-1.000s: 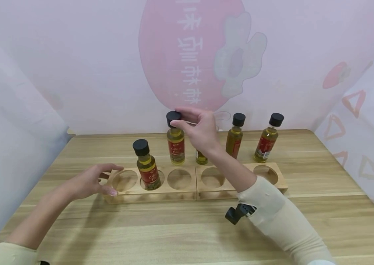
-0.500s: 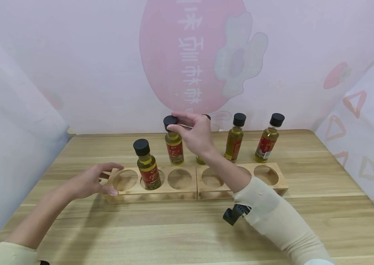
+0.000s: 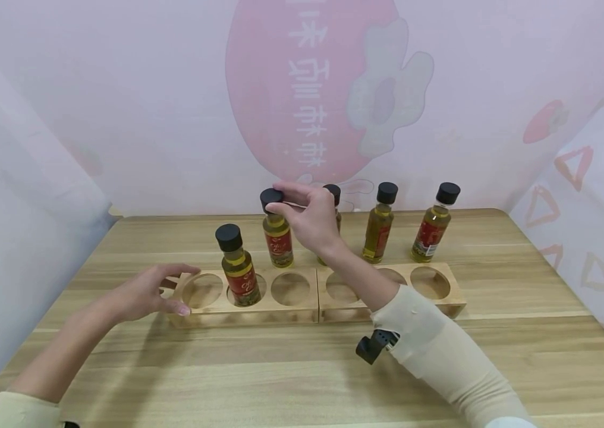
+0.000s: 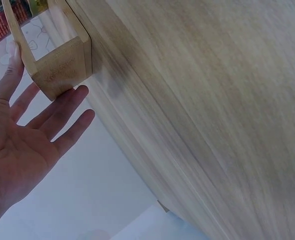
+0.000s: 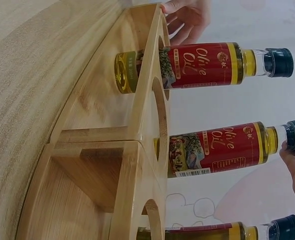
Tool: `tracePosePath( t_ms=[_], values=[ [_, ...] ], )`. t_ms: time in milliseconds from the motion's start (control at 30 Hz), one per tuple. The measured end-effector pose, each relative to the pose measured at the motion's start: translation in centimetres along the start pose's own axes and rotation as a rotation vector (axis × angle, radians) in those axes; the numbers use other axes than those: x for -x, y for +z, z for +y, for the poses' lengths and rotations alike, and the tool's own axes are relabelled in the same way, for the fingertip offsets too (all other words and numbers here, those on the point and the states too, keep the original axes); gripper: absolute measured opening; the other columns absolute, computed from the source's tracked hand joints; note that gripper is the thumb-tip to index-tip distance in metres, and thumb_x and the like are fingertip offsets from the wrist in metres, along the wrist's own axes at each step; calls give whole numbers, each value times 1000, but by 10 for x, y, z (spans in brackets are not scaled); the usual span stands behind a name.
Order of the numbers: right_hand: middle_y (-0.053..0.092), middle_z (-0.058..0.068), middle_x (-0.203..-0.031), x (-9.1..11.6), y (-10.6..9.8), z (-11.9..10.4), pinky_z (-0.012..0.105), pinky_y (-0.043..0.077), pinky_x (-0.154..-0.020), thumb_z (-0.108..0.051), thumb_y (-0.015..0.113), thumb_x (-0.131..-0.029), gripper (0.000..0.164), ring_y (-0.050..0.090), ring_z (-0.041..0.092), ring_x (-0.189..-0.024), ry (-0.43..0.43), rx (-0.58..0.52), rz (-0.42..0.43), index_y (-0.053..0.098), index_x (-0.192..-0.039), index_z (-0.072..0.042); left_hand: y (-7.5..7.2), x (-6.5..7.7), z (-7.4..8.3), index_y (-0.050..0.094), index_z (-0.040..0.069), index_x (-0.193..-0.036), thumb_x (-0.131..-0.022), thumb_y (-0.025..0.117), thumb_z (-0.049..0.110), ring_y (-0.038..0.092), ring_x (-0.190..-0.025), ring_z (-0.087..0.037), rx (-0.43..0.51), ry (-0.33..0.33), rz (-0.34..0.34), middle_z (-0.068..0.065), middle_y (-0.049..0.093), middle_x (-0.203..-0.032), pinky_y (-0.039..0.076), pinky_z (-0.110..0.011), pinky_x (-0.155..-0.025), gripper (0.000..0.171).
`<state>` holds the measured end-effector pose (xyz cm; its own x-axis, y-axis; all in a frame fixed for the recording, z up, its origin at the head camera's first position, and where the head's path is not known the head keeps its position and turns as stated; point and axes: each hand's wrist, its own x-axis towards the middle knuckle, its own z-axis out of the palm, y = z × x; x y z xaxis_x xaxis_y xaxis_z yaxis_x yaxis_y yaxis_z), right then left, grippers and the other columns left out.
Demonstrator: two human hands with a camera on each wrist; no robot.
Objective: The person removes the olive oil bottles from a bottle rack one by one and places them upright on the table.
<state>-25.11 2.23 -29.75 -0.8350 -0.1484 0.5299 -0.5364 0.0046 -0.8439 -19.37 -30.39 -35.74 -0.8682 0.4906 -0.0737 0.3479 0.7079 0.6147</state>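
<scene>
Your right hand [image 3: 310,219] pinches the round black cap [image 3: 269,198] of a red-labelled glass oil bottle [image 3: 279,242], behind the pale wooden rack [image 3: 280,310]; your left hand [image 3: 147,292] grips the rack's end, probably to keep it steady.

Bright, even head view — both wrist views dimmer.

A pale printed backdrop [image 3: 147,89] borders the wooden table [image 3: 238,368].
</scene>
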Motion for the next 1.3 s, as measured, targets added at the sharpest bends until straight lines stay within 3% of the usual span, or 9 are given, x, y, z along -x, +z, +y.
tracePosePath(
  t_ms=[1300],
  values=[
    [71,28,-120,-1,15,22,26,60,-91,8,79,-86,37,72,35,-111,19,16,11,70,-121,13,-1,4,-1,51,-8,-143,-81,89,23,61,-115,-57,9,-2,5,-36,51,-144,51,-71,-94,79]
  ],
)
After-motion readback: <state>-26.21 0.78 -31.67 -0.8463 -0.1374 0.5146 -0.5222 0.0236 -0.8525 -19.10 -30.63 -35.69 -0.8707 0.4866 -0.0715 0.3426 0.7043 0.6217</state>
